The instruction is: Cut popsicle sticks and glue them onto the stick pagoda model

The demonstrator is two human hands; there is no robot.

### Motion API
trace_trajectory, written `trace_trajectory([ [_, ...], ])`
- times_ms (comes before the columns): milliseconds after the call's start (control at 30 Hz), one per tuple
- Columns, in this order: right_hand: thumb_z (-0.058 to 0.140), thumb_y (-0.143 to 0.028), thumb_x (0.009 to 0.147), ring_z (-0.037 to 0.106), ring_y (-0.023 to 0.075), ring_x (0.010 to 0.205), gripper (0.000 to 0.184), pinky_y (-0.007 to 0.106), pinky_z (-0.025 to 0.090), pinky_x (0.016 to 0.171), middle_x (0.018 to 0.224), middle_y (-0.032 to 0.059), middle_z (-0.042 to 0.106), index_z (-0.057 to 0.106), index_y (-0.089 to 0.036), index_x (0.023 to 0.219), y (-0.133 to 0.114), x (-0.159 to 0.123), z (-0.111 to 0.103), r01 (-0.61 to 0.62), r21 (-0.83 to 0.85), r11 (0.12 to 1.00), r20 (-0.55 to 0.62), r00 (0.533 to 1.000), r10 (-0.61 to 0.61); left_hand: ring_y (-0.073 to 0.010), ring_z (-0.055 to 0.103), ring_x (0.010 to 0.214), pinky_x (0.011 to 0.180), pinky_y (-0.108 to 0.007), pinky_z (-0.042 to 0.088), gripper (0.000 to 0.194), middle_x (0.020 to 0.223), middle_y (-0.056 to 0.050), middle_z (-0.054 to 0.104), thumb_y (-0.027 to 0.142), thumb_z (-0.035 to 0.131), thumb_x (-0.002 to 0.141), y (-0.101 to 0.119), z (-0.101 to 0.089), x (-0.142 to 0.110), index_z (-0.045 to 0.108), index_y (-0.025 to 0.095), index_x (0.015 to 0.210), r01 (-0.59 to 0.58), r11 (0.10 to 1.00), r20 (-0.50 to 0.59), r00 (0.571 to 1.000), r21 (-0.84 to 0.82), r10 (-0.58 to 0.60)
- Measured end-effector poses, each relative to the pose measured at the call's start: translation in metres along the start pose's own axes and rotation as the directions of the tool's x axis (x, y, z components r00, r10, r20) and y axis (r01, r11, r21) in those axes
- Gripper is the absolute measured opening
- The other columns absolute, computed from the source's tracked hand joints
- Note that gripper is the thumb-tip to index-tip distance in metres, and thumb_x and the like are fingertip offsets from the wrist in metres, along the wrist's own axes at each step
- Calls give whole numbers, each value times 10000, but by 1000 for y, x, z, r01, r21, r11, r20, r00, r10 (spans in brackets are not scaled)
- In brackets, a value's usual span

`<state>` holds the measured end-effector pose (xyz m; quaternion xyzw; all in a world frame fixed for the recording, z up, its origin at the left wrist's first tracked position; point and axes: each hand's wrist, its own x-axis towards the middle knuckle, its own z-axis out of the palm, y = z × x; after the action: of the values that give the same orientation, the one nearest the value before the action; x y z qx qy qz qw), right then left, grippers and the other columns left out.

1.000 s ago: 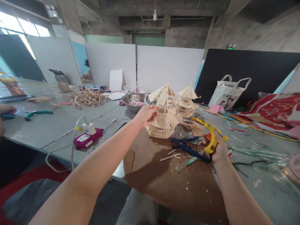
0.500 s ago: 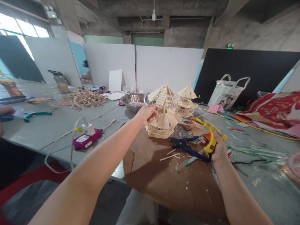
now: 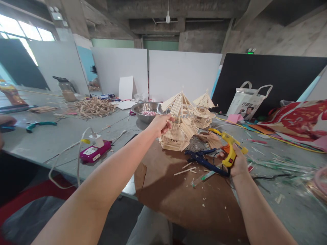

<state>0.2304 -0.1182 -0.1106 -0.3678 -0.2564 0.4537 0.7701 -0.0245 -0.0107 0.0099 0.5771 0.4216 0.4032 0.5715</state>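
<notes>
A model pavilion built of thin wooden sticks [image 3: 176, 136] stands before me, with a pointed upper roof above a wider lower one. At its left side, between the two roofs, my left hand [image 3: 163, 125] is closed in a pinch; what the fingertips hold is hidden. My right hand [image 3: 239, 162] is wrapped round the handle of a yellow hot glue gun [image 3: 231, 151], its front end towards the models. Dark blue pliers [image 3: 204, 160] lie just left of the glue gun. Behind the near model stands a second, similar stick pavilion [image 3: 203, 110].
Brown board [image 3: 184, 197] with loose sticks lies under the work. A steel bowl [image 3: 145, 114] stands behind my left hand. Further left are a purple power strip [image 3: 95, 152], a stick heap [image 3: 94, 108] and teal-handled pliers [image 3: 41, 126]. A white bag [image 3: 246, 102] stands back right.
Almost nothing differs. Both hands keep their places at the pavilion and on the glue gun, with at most a tiny shift of the left fingers.
</notes>
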Motion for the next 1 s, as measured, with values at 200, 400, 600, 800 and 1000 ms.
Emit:
trace_trajectory([
  [200, 529, -371, 639, 493, 100, 400, 201, 296, 473, 429, 596, -5, 603, 541, -176, 688, 0, 1, 0, -6, 10, 1000, -1, 1000, 6, -43, 252, 200, 284, -179, 109, 262, 331, 34, 433, 343, 371, 773, 1, -1, 0, 530, 135, 795, 7, 1000, 19, 1000, 16, -7],
  [400, 542, -381, 632, 491, 96, 400, 209, 287, 470, 426, 595, -9, 598, 543, -180, 687, 1, 1, -1, -11, 10, 1000, 11, 1000, 11, -44, 255, 193, 275, -172, 117, 265, 333, 44, 439, 339, 351, 784, 1, -3, 1, 516, 151, 872, 5, 1000, 44, 999, 25, -6],
  [600, 554, -386, 611, 487, 101, 394, 218, 287, 460, 407, 580, -12, 598, 543, -182, 689, -1, 0, 1, -19, 16, 1000, -5, 1000, 19, -62, 307, 204, 266, -174, 149, 210, 343, 45, 449, 309, 343, 786, 0, -3, 1, 493, 163, 801, -9, 1000, 69, 998, -2, 9],
  [800, 547, -379, 617, 489, 104, 396, 218, 276, 449, 388, 585, -11, 600, 542, -183, 711, -1, 0, 1, -16, 20, 1000, 10, 1000, 16, -42, 299, 223, 278, -163, 149, 206, 374, 31, 461, 292, 364, 782, -2, -5, 7, 459, 155, 660, 13, 998, 93, 996, -62, -8],
  [1000, 543, -394, 624, 489, 100, 396, 225, 276, 454, 399, 586, -7, 597, 540, -182, 699, 0, 0, 1, 10, 2, 1000, 18, 1000, -10, -20, 240, 218, 283, -157, 95, 232, 375, 34, 433, 284, 362, 784, -2, -6, 10, 449, 148, 618, 23, 996, 104, 995, -87, -13],
])
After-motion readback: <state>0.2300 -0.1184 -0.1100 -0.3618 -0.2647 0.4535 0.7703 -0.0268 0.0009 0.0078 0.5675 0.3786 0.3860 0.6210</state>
